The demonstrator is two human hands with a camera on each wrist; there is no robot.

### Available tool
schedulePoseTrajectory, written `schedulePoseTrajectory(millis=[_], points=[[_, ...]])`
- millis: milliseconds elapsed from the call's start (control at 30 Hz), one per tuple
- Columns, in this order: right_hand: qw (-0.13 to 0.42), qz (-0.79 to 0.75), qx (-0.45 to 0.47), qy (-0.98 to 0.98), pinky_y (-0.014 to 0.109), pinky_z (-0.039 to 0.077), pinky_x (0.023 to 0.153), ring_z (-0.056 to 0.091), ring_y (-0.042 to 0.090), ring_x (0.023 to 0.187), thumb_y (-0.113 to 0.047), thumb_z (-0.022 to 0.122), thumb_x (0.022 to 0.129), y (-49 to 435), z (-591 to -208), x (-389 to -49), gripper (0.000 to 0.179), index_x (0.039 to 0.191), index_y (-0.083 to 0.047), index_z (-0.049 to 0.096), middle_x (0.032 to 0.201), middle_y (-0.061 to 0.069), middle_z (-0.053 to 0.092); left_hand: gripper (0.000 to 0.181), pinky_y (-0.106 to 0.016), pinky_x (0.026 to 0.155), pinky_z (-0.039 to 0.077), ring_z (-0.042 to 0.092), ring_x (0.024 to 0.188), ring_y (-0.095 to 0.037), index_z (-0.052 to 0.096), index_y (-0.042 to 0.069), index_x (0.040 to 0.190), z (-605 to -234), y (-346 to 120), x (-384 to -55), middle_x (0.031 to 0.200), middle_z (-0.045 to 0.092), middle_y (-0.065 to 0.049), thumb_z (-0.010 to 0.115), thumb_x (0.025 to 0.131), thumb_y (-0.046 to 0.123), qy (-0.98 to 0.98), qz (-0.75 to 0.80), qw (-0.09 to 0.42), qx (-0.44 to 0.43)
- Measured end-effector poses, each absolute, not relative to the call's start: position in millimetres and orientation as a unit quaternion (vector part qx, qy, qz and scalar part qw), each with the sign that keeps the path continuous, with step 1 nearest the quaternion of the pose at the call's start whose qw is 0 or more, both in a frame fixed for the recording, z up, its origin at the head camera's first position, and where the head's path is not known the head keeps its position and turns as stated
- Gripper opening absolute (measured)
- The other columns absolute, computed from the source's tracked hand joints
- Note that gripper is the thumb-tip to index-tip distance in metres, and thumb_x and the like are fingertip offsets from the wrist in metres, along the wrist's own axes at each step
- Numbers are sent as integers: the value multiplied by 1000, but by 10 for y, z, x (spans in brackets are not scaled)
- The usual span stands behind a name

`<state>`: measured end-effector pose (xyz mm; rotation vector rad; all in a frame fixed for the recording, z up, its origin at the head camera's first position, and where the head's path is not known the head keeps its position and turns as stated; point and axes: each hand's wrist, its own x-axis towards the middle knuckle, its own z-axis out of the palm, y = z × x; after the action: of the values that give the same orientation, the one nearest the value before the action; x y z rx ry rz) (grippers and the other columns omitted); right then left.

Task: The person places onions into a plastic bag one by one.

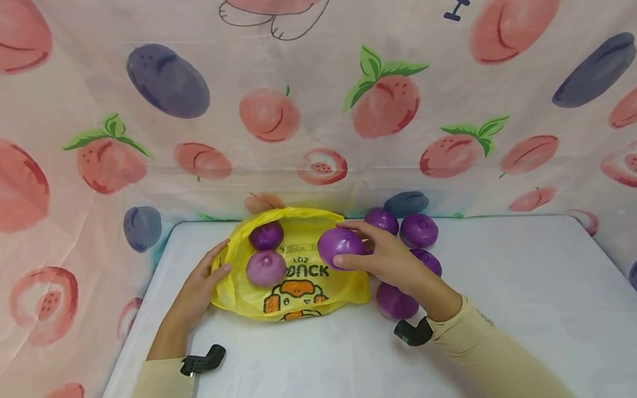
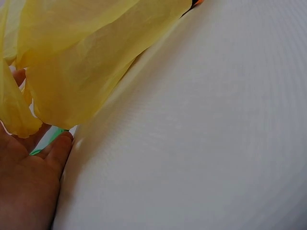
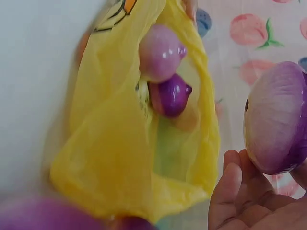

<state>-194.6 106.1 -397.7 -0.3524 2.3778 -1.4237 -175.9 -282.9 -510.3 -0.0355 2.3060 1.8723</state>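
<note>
A yellow plastic bag [image 1: 315, 224] printed with a cartoon duck lies on the white table, its mouth spread wide. My left hand [image 1: 197, 293] holds the bag's left rim; in the left wrist view some fingers are hidden behind the yellow film. Inside the bag sit a pale purple onion [image 1: 266, 269] and a darker purple onion [image 1: 267, 236], touching each other. Over the bag's right side, my right hand [image 1: 386, 257] grips another purple onion [image 1: 338, 248] between thumb and fingers. The right wrist view shows that onion [image 3: 276, 120] raised beside the bag's opening.
Several more purple onions [image 1: 419, 230] lie right of the bag, partly behind my right hand and forearm. The white table [image 1: 532, 306] extends to the right and toward me. A fruit-printed cloth [image 1: 261, 58] hangs behind the table's far edge.
</note>
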Motion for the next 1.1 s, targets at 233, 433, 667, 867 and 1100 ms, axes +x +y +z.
schedulePoseTrajectory(millis=[233,433,667,867,1100], points=[[171,-489,-133,845,46,54,101,59,27,122,-56,82,79,818,-3979,-1911,75,146,-43,50,138,2,59,59,-7,96,41,28,152,-29,30,37,160,-5095,-2833,-1762,170,21,-1,53,107,33,771,631,85,-7],[182,-511,-134,829,43,56,97,60,27,120,-53,84,79,664,-4015,-1908,76,146,-39,52,135,1,61,59,-7,96,41,29,152,-28,30,38,160,-5090,-2827,-1765,170,21,0,54,106,35,769,633,88,-9],[184,-527,-135,819,42,57,95,60,26,117,-52,85,79,492,-4090,-1900,73,144,-42,52,132,-2,63,59,-7,95,42,29,152,-29,30,38,160,-5057,-2821,-1757,171,20,-1,53,107,34,771,631,90,-11],[180,-527,-149,817,43,55,99,58,26,122,-53,86,76,330,-4147,-1882,74,141,-38,53,133,0,62,60,-8,96,41,28,151,-30,30,37,160,-5059,-2832,-1748,171,20,-3,55,106,36,771,630,89,-12],[173,-511,-167,826,41,56,96,62,22,115,-53,86,77,151,-4268,-1869,72,138,-33,55,126,0,65,59,-9,96,42,32,149,-28,30,38,160,-5072,-2823,-1742,170,22,-1,54,106,37,766,636,91,-12]])
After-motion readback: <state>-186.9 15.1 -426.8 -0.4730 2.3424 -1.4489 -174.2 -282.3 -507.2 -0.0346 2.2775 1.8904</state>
